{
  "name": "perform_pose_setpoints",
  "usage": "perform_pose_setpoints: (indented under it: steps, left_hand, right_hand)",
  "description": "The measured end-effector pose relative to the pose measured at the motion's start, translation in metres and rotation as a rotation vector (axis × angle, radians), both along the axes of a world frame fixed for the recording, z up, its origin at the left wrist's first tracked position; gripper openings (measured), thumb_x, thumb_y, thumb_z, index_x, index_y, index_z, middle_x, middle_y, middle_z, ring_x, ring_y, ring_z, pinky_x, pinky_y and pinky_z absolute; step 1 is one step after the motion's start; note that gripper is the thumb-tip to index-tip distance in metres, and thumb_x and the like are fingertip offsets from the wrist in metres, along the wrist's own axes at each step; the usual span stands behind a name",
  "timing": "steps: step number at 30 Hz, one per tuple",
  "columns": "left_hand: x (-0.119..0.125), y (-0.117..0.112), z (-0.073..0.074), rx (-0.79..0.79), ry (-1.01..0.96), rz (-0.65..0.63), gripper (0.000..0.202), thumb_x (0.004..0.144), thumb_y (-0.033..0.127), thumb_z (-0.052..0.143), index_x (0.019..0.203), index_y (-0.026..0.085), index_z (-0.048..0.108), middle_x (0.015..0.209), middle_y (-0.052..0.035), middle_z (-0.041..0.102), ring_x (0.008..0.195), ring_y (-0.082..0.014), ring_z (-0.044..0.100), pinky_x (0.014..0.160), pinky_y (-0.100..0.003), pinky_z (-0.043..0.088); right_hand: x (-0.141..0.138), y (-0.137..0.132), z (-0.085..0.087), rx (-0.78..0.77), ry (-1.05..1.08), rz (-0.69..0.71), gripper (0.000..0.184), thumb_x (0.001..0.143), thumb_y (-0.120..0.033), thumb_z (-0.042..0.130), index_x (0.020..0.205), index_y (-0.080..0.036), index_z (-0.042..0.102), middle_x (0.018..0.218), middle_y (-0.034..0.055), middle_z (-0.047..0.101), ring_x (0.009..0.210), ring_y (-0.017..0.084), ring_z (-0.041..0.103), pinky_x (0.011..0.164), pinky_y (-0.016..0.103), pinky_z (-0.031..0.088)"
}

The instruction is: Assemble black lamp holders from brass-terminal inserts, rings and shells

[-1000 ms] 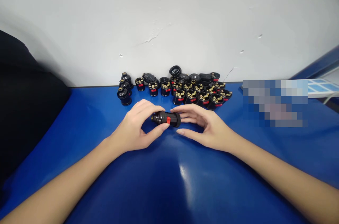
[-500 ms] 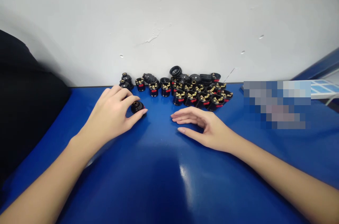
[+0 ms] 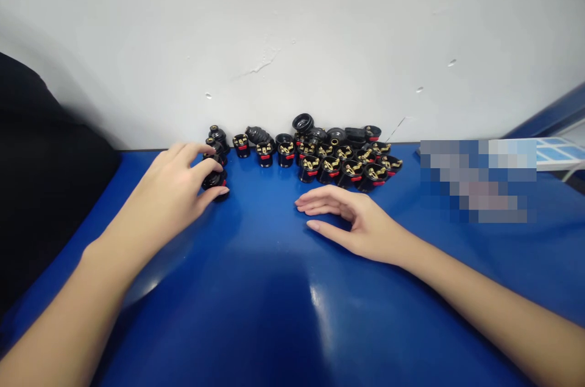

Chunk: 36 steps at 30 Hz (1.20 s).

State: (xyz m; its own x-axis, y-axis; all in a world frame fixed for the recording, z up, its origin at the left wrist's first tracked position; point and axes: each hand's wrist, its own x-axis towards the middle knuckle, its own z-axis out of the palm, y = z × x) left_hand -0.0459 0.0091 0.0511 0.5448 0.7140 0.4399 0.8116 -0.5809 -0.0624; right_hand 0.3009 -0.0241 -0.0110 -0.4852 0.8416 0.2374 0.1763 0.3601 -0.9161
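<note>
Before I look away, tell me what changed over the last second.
The left hand carried the black-and-red piece leftward, away from the right hand, to the black pieces at left, still in its grasp. The right hand and the gold-contact parts stayed put.

bright light streaks the blue table [image 3: 269, 295] with glare (one pixelated patch [image 3: 478, 181], right).

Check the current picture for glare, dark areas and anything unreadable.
Head view: pale glare streaks the blue table below the right hand; head view: the black cloth at the picture's left is nearly detail-free; head view: coarse pixelation hides whatever sits at the picture's right; head view: the black sockets look small, fine detail hard to read.
</note>
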Motion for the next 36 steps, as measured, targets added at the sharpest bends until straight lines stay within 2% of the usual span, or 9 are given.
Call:
perform_pose_setpoints:
  steps: [6,12,15,18,20,23,27,29,36]
  left_hand:
    - [-0.007,0.002,-0.004,-0.004,0.036,0.015,0.027,0.104,0.048,0.065,0.114,0.024,0.072,0.140,-0.0166,0.066,0.117,-0.0402,0.069,0.100,-0.061,0.060]
    - [-0.007,0.002,-0.002,0.002,0.041,0.045,0.023,0.105,0.044,0.062,0.107,0.024,0.073,0.135,-0.0163,0.068,0.109,-0.0395,0.072,0.091,-0.060,0.062]
    - [0.001,-0.001,0.001,0.035,0.036,0.044,0.022,0.105,0.040,0.065,0.115,0.023,0.073,0.136,-0.0160,0.069,0.116,-0.0399,0.071,0.098,-0.059,0.062]
    - [0.017,-0.008,0.002,0.025,-0.036,-0.030,0.031,0.104,0.039,0.068,0.131,0.023,0.069,0.144,-0.0154,0.067,0.131,-0.0382,0.067,0.115,-0.058,0.056]
    - [0.030,-0.013,-0.003,-0.045,-0.083,-0.089,0.040,0.105,0.039,0.066,0.140,0.022,0.065,0.150,-0.0154,0.065,0.138,-0.0354,0.065,0.120,-0.056,0.054]
    - [0.044,-0.019,-0.018,-0.155,-0.099,-0.169,0.055,0.106,0.045,0.065,0.154,0.019,0.057,0.160,-0.0174,0.060,0.147,-0.0344,0.060,0.125,-0.055,0.051]
    - [0.051,-0.019,-0.042,-0.290,-0.101,-0.230,0.065,0.106,0.048,0.064,0.163,0.019,0.049,0.168,-0.0177,0.051,0.156,-0.0327,0.051,0.130,-0.053,0.046]
    - [0.052,-0.018,-0.050,-0.338,-0.098,-0.230,0.068,0.107,0.052,0.061,0.165,0.019,0.046,0.171,-0.0175,0.047,0.160,-0.0317,0.047,0.131,-0.051,0.044]
    - [0.054,-0.017,-0.053,-0.415,-0.034,-0.210,0.076,0.110,0.061,0.049,0.165,0.009,0.044,0.175,-0.0209,0.036,0.165,-0.0323,0.035,0.135,-0.054,0.036]
  right_hand:
    - [0.000,0.000,0.000,0.006,-0.007,0.004,0.033,0.099,-0.030,0.077,0.129,-0.022,0.070,0.125,0.0108,0.082,0.117,0.026,0.081,0.110,0.047,0.066]
    - [0.000,0.000,0.001,0.023,-0.031,-0.003,0.032,0.099,-0.030,0.077,0.129,-0.022,0.070,0.124,0.0111,0.082,0.115,0.027,0.081,0.109,0.049,0.066]
    - [0.000,0.000,0.000,0.028,-0.033,-0.002,0.032,0.099,-0.030,0.077,0.129,-0.023,0.071,0.124,0.0110,0.082,0.116,0.027,0.081,0.109,0.048,0.066]
    - [-0.001,0.000,0.000,0.033,-0.036,-0.001,0.032,0.099,-0.031,0.077,0.129,-0.023,0.071,0.125,0.0111,0.082,0.116,0.027,0.081,0.109,0.049,0.066]
    - [-0.001,-0.001,0.001,0.037,-0.042,-0.004,0.032,0.099,-0.032,0.077,0.129,-0.023,0.071,0.125,0.0109,0.082,0.116,0.027,0.081,0.109,0.049,0.066]
    - [-0.001,-0.001,0.001,0.047,-0.054,-0.007,0.031,0.100,-0.032,0.076,0.129,-0.024,0.072,0.125,0.0104,0.082,0.116,0.027,0.081,0.109,0.048,0.066]
    - [-0.001,-0.002,0.001,0.074,-0.075,-0.004,0.031,0.100,-0.032,0.074,0.130,-0.024,0.072,0.127,0.0105,0.080,0.118,0.028,0.080,0.108,0.049,0.067]
    - [-0.001,-0.002,0.001,0.085,-0.083,-0.009,0.030,0.101,-0.030,0.074,0.130,-0.025,0.072,0.127,0.0104,0.080,0.118,0.028,0.080,0.108,0.049,0.067]
    - [-0.002,-0.004,0.003,0.144,-0.121,-0.006,0.029,0.102,-0.026,0.070,0.131,-0.024,0.071,0.127,0.0097,0.079,0.117,0.025,0.080,0.106,0.043,0.068]
